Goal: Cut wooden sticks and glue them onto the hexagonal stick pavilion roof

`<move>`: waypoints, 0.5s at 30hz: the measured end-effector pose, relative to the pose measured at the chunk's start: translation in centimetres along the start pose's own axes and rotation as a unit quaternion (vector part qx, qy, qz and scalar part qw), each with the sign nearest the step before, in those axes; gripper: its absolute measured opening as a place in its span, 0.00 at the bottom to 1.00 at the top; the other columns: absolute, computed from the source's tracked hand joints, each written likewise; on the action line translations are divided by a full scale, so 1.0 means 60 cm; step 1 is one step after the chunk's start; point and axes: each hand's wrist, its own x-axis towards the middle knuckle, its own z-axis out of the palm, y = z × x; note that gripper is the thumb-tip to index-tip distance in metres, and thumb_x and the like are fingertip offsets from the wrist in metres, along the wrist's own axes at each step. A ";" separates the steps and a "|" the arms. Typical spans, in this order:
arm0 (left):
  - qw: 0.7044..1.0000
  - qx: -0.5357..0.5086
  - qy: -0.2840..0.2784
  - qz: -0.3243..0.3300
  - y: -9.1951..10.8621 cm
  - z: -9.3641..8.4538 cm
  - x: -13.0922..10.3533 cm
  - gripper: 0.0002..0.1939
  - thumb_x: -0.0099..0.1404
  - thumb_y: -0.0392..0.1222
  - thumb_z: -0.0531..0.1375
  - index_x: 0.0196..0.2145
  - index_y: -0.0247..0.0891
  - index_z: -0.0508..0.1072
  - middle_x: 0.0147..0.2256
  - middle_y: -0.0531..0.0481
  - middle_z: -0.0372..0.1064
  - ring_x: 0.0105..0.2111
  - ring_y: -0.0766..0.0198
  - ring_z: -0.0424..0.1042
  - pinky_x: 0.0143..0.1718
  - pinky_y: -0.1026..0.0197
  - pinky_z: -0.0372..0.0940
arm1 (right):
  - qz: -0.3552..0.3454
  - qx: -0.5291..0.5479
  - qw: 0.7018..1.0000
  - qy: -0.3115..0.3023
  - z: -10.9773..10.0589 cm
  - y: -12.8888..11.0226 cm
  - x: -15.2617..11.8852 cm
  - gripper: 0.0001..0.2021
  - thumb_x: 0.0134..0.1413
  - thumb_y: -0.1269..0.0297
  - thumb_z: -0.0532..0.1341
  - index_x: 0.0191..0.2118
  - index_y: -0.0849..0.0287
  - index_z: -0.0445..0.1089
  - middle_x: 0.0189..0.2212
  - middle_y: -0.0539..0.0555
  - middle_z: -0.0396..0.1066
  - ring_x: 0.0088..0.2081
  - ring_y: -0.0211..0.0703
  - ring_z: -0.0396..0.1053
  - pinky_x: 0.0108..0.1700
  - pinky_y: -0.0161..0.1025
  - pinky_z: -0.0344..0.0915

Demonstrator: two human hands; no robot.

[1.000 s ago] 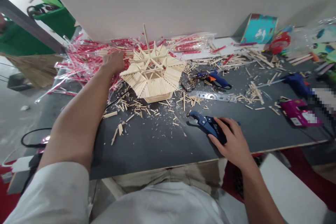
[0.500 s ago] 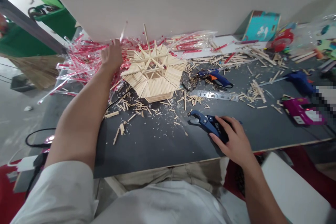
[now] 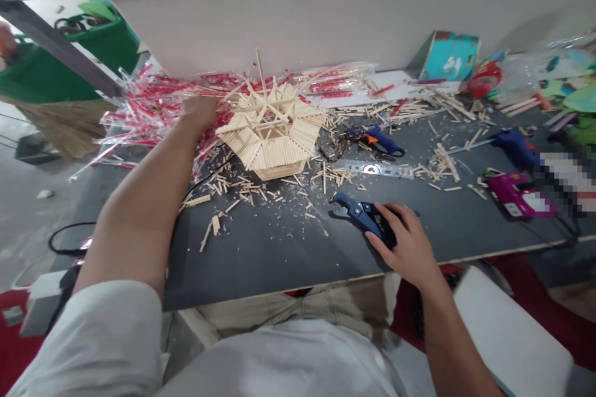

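Observation:
My right hand (image 3: 404, 247) is wrapped round the handles of a blue ratchet pipe cutter (image 3: 356, 214) lying on the dark tabletop, its jaws pointing left. My left hand (image 3: 200, 113) reaches into a heap of clear plastic wrappers with red ends (image 3: 149, 99) at the back left. Its fingers are hidden there, so I cannot see what they hold. Just right of that hand stands a model built of thin wooden sticks (image 3: 282, 152), with a flared, many-sided roof and one tall stick rising from its frame.
Cut stick pieces (image 3: 244, 189) litter the tabletop (image 3: 261, 260). A blue glue gun (image 3: 379, 139) and a metal ruler (image 3: 375, 169) lie behind the cutter. Farther right are another blue glue gun (image 3: 516, 146), a purple box (image 3: 519, 195) and a red tape dispenser (image 3: 484, 79). A grey wall panel (image 3: 302, 25) closes the back.
My left hand has lowered into the wrapper heap; the thin pale piece that stuck up from it no longer shows. My right hand stays on the cutter. The view has shifted slightly.

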 end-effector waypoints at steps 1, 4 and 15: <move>1.000 -0.001 -0.001 -0.004 0.001 0.002 0.001 0.13 0.67 0.41 0.66 0.41 0.26 0.72 0.46 0.51 0.75 0.40 0.70 0.58 0.64 0.49 0.53 | -0.002 0.002 1.000 0.000 0.000 0.000 0.000 0.32 0.63 0.52 0.63 0.68 0.56 0.60 0.60 0.63 0.64 0.62 0.60 0.62 0.67 0.59 0.59; 1.000 -0.001 0.002 -0.011 0.004 -0.004 0.004 0.10 0.66 0.37 0.67 0.34 0.27 0.71 0.39 0.54 0.75 0.37 0.71 0.58 0.62 0.52 0.56 | 0.000 0.005 1.000 0.004 0.000 -0.001 0.001 0.31 0.63 0.52 0.63 0.68 0.56 0.60 0.60 0.63 0.64 0.61 0.60 0.63 0.66 0.59 0.60; 0.997 -0.023 0.070 -0.035 0.013 -0.045 -0.023 0.16 0.74 0.41 0.59 0.40 0.20 0.64 0.55 0.36 0.72 0.56 0.63 0.67 0.65 0.42 0.56 | 0.017 0.017 1.000 -0.004 -0.007 -0.007 0.002 0.31 0.63 0.53 0.63 0.68 0.54 0.61 0.60 0.62 0.64 0.62 0.59 0.62 0.68 0.59 0.58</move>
